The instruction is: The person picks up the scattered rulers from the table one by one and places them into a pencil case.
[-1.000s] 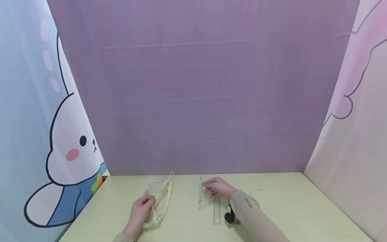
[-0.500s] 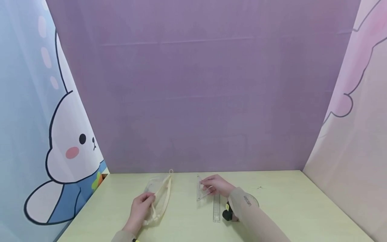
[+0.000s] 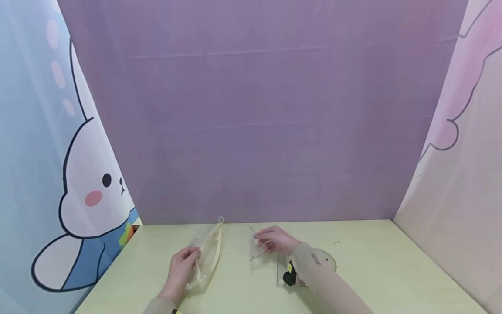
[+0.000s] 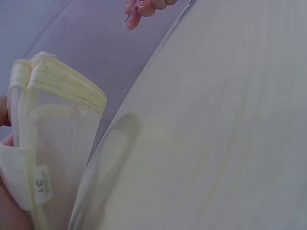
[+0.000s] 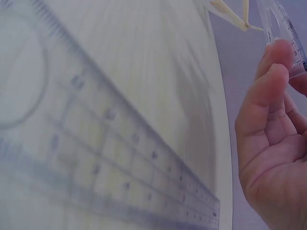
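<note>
My left hand [image 3: 182, 266] pinches the side of a see-through zip pouch [image 3: 208, 257] with cream edging. In the left wrist view the pouch [image 4: 62, 139] stands up from the table, its cream zip band at the top and a small white tag on its side. To the right, my right hand [image 3: 276, 240] holds a clear set square [image 3: 252, 250] between thumb and fingers, raised over the table and apart from the pouch. The right wrist view shows part of the set square [image 5: 292, 43] beyond the fingertips. Below that hand lies a clear straight ruler [image 3: 280, 272].
A clear protractor [image 3: 327, 258] lies on the table [image 3: 392, 270], partly hidden by the right sleeve. Small dark marks [image 3: 337, 242] show farther back on the tabletop. A purple cloth [image 3: 255, 131] hangs behind the table, with printed cloths at both sides.
My right hand has moved left with the set square, closer to the pouch. The pouch's opening has spread a little wider while my left hand keeps hold of it.
</note>
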`<state>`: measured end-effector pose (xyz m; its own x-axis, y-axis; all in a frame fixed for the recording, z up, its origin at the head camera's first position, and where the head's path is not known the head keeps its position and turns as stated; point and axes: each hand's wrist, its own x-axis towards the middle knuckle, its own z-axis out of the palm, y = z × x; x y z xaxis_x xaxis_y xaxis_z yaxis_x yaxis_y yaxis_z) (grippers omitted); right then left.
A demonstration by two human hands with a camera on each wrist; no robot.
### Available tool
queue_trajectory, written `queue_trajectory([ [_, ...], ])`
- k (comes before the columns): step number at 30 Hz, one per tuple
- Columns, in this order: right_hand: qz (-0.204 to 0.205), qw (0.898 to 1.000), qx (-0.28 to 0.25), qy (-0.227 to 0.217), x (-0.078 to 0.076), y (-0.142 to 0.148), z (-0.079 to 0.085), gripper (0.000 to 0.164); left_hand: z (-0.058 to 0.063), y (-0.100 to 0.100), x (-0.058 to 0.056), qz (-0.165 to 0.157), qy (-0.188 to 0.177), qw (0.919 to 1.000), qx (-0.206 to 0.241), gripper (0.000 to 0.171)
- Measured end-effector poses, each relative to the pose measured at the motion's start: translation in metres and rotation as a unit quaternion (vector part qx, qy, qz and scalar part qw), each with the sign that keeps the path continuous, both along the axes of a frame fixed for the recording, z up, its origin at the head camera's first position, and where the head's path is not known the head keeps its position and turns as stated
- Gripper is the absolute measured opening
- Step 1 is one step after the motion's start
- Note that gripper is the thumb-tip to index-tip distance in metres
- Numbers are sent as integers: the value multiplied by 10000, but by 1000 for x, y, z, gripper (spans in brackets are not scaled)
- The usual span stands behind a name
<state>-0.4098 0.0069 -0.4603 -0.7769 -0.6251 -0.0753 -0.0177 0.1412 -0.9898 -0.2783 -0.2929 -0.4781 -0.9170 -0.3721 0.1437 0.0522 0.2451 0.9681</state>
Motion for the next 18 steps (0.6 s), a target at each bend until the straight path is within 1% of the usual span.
queue_trajectory([
  [5,31,10000,-18,-69,2,-7,3,34,2,1,0,-14,19,10000,30,23],
  [11,146,9994,-150,-289,3,-18,5,35,1,2,0,12,-4,10000,-34,23],
  [18,237,9989,-112,-385,2,-35,9,27,2,2,-1,32,-134,9999,34,25],
])
